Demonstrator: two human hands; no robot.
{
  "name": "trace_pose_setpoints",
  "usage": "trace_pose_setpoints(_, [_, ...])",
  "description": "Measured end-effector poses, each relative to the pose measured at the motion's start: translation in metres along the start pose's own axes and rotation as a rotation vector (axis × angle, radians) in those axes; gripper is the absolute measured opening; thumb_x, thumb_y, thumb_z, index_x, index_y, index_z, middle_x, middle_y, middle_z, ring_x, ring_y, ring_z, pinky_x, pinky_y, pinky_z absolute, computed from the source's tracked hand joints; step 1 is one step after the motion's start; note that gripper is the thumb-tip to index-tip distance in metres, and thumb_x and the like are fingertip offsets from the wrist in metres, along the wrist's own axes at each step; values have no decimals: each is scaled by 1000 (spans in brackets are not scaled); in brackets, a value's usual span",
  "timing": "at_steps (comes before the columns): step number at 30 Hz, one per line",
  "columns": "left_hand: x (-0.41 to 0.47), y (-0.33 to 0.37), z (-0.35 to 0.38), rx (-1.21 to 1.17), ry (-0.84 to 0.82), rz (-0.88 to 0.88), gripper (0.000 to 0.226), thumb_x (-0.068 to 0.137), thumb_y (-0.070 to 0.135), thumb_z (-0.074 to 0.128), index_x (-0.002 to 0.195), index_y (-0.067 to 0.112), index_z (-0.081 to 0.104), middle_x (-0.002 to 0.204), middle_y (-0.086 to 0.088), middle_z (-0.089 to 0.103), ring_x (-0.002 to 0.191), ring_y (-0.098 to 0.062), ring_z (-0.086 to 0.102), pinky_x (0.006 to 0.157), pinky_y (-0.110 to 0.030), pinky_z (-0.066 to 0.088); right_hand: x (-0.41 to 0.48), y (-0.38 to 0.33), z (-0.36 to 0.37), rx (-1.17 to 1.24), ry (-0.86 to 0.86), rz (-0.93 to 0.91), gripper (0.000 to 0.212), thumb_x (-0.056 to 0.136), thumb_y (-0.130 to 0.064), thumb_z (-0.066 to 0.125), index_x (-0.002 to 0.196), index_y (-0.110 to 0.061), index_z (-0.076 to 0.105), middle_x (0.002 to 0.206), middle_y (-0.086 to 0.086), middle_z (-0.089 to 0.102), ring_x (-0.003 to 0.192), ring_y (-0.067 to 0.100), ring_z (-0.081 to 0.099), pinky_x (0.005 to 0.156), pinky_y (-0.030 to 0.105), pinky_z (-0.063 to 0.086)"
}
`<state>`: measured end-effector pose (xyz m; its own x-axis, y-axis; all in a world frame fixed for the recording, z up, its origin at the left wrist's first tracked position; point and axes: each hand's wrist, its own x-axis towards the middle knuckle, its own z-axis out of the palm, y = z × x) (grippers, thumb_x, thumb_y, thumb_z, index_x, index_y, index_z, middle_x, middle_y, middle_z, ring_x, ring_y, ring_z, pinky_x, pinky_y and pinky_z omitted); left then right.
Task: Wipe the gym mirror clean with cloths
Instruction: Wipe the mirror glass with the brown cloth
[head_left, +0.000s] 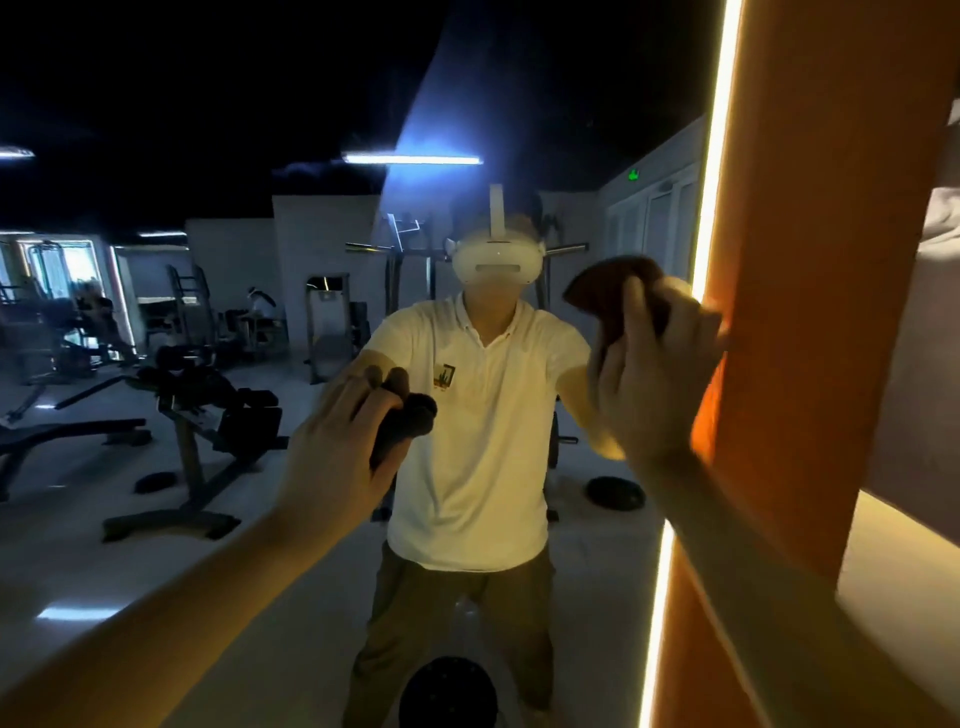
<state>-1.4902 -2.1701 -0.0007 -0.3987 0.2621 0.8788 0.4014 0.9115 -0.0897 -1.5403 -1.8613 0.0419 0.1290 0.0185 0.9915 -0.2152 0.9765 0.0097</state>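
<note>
The gym mirror (234, 545) fills the view ahead and reflects a person in a pale polo shirt and a headset. My left hand (332, 447) presses a dark cloth (405, 421) against the glass at chest height, fingers curled over it. My right hand (644, 374) is raised near the mirror's right edge and holds a brown cloth (613, 291) bunched against the glass, close to the lit strip.
A glowing light strip (714, 197) runs down the mirror's right edge beside an orange wall panel (810, 260). Reflected in the glass are benches (208, 415), weight racks and floor plates. A dark round object (449, 693) sits low in front of me.
</note>
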Motion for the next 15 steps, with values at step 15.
trace_pose_setpoints(15, [3,-7,-5,-76,-36,21,40,95,48,53,107,11,63,104,-8,63,86,-26,64,62,-36,58,50,-32,6,-4,3,252,42,99,-23,42,134,-10,61,125,21,59,116,40,53,96,53,45])
